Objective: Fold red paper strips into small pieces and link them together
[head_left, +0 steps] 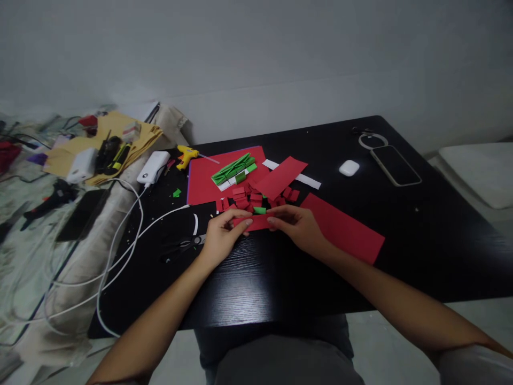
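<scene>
Between my hands is a narrow red paper strip [257, 222], held at both ends just above the black table. My left hand [225, 231] pinches its left end with thumb and fingers. At the other end, my right hand [295, 224] does the same. Several small folded red paper pieces [241, 198] lie just beyond the strip, with a small green piece [259, 210] among them. A red sheet [340, 227] rests beside my right hand, and another red piece [282, 177] lies tilted across a white strip [311, 182]. Scissors [188, 243] with dark handles lie left of my left hand.
Folded green paper [233, 169] lies on a larger red sheet [200, 182]. A yellow glue gun [186, 156] and a white power bank [153, 167] with cables stand at the left. A phone [396, 166] and a white earbud case [349, 168] are on the right.
</scene>
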A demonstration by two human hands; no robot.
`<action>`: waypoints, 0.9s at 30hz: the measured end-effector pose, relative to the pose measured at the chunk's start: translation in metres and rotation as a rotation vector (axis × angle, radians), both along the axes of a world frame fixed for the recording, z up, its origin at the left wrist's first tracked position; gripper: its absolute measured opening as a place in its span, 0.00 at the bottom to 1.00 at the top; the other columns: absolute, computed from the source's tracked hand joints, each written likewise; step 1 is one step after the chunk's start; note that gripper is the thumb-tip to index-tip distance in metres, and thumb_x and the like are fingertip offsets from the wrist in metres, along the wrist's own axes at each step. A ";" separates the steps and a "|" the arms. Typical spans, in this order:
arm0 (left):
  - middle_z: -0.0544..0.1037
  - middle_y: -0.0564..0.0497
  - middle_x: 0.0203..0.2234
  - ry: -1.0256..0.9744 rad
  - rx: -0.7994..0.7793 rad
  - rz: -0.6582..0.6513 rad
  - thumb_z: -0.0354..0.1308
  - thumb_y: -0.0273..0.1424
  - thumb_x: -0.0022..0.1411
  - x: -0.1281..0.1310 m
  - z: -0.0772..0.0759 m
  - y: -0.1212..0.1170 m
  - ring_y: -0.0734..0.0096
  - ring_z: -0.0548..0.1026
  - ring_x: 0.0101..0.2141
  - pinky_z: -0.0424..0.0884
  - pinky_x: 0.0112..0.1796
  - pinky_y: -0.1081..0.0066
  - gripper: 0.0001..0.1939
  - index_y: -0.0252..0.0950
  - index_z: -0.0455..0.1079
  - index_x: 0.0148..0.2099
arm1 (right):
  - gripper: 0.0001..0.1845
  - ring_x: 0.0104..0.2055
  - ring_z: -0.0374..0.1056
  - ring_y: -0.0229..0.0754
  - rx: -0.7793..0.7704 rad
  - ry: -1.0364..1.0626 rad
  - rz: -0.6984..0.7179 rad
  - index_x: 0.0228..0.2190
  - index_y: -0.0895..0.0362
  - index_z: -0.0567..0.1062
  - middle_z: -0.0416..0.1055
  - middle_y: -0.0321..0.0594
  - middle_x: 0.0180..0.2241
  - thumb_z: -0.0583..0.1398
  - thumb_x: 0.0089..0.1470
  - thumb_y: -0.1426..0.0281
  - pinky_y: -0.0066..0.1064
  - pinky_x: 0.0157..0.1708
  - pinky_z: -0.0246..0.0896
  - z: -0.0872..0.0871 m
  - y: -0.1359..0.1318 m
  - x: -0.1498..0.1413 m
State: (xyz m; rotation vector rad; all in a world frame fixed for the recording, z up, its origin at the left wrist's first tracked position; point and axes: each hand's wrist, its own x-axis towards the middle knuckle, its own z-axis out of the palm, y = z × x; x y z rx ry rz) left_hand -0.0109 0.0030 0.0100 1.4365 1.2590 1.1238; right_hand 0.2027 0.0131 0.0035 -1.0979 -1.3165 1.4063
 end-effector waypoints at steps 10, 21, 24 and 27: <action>0.81 0.50 0.34 -0.026 0.020 0.004 0.68 0.35 0.56 0.002 0.002 -0.001 0.74 0.77 0.24 0.77 0.26 0.72 0.11 0.36 0.78 0.40 | 0.16 0.32 0.78 0.44 -0.047 0.006 -0.039 0.36 0.55 0.83 0.82 0.41 0.34 0.70 0.47 0.59 0.38 0.37 0.77 0.003 0.000 0.000; 0.82 0.50 0.34 0.044 0.006 0.011 0.67 0.36 0.58 0.001 0.001 -0.001 0.74 0.77 0.24 0.72 0.26 0.74 0.11 0.36 0.79 0.41 | 0.14 0.30 0.78 0.42 -0.056 0.006 -0.061 0.35 0.55 0.83 0.82 0.40 0.33 0.71 0.46 0.61 0.35 0.36 0.76 0.004 0.000 0.000; 0.82 0.50 0.33 0.075 0.016 0.010 0.66 0.36 0.59 0.000 0.000 -0.001 0.73 0.77 0.24 0.69 0.26 0.74 0.11 0.36 0.79 0.41 | 0.14 0.31 0.78 0.43 -0.052 -0.004 -0.063 0.35 0.55 0.83 0.82 0.40 0.33 0.70 0.46 0.61 0.36 0.36 0.76 0.003 0.000 0.000; 0.82 0.49 0.33 0.096 0.013 0.009 0.66 0.36 0.59 -0.001 -0.001 -0.001 0.73 0.76 0.24 0.68 0.26 0.73 0.11 0.36 0.78 0.42 | 0.14 0.31 0.78 0.43 -0.053 -0.006 -0.061 0.35 0.55 0.83 0.82 0.40 0.33 0.70 0.46 0.61 0.36 0.36 0.76 0.003 0.000 0.000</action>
